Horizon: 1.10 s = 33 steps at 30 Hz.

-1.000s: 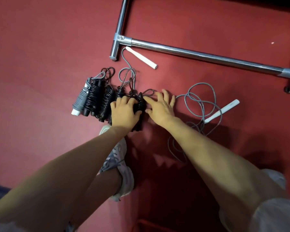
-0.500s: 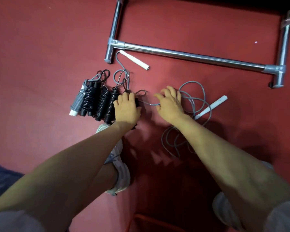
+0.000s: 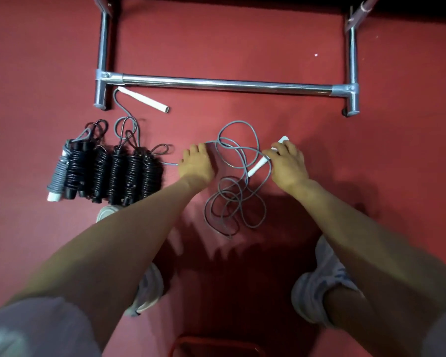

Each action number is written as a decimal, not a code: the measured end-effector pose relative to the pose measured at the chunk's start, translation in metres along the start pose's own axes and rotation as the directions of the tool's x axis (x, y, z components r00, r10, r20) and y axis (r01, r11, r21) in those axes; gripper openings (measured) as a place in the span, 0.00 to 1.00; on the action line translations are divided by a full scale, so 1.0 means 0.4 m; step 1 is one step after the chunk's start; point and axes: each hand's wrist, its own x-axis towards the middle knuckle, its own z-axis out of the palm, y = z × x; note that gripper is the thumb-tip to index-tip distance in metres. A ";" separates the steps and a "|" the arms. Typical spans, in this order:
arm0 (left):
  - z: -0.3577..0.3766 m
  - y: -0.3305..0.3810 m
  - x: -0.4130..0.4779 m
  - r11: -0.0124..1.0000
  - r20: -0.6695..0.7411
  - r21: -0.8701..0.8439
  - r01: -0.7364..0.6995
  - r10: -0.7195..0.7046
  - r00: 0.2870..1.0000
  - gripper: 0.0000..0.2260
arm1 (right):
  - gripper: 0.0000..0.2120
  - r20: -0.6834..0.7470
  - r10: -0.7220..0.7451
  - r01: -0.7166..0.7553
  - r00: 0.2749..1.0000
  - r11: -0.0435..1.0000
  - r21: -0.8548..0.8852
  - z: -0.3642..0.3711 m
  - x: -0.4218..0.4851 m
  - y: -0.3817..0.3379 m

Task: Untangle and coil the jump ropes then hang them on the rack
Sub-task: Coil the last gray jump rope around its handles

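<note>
Your right hand (image 3: pixel 287 163) has its grip closed round the white handle (image 3: pixel 258 166) of the loose gray rope (image 3: pixel 237 181). Your left hand (image 3: pixel 196 163) lies on the same rope with bent fingers. I cannot tell if that grip pinches the rope or only presses it. The rope lies in messy loops on the red floor (image 3: pixel 371 176), between your hands and down toward your feet.

Here is what could go wrong. The rope runs on from your left hand to the coiled ropes (image 3: pixel 113 171) and seems to pass among their top loops. Then it goes up to the other handle (image 3: pixel 144 100), just beside the left foot of the rack (image 3: pixel 224 83). If you pull hard, you could drag the tidy coils out of their row. The crossed loops could also pull into a tight knot. Lift slowly and free one loop at a time.

I see no box, bag or basket here. A red curved thing (image 3: pixel 216 341) shows at the near edge of the floor, and I cannot tell what it is.
</note>
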 end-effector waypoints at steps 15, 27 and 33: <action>-0.007 0.022 -0.022 0.756 0.168 -0.602 0.258 -0.196 0.966 0.06 | 0.15 0.089 0.143 -0.131 0.986 0.983 -0.129 0.012 -0.002 0.005; -0.048 0.055 -0.002 0.857 -0.041 -0.516 0.019 -0.046 0.998 0.17 | 0.16 0.159 0.215 -0.220 0.964 0.975 0.013 0.023 -0.025 0.022; -0.102 -0.080 0.118 0.917 -0.234 -0.353 0.187 -0.280 0.931 0.20 | 0.14 0.028 0.140 -0.139 0.990 0.989 -0.047 0.031 0.010 0.009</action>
